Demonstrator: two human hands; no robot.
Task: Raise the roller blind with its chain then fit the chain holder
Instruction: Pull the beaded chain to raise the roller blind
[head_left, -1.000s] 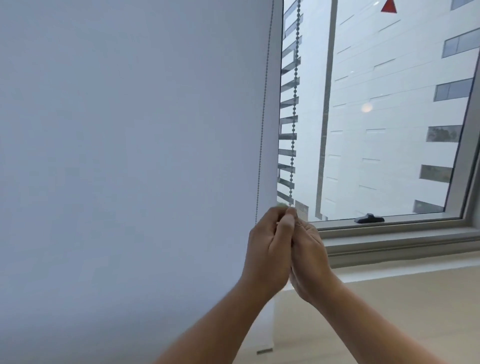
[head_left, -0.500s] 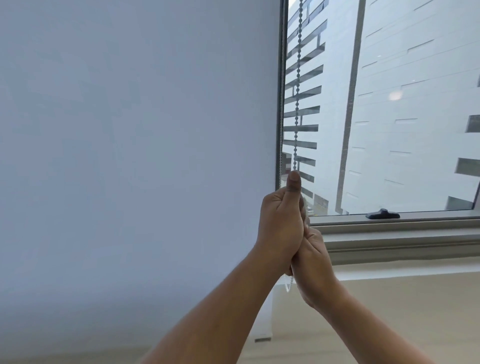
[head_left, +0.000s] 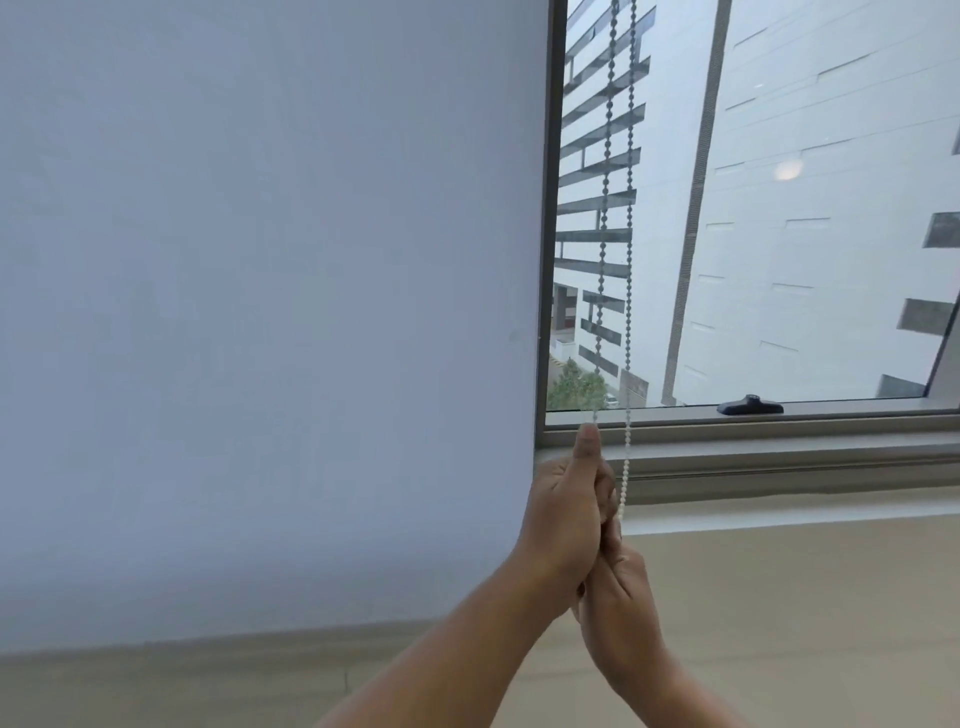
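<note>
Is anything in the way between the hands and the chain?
No. Both hands are already on the chain: the left hand is closed on one strand with its thumb pointing up, and the right hand grips just below it. The other strand hangs free beside them, in front of the window.

No writing, label, brand, number or sign can be read anywhere. The blind (head_left: 260, 312) to the left of the gripping hands is plain and unmarked, the bead chain (head_left: 602, 234) rising above the grip bears nothing, and the building fronts (head_left: 805, 234) seen through the glass up and to the right show no lettering.
</note>
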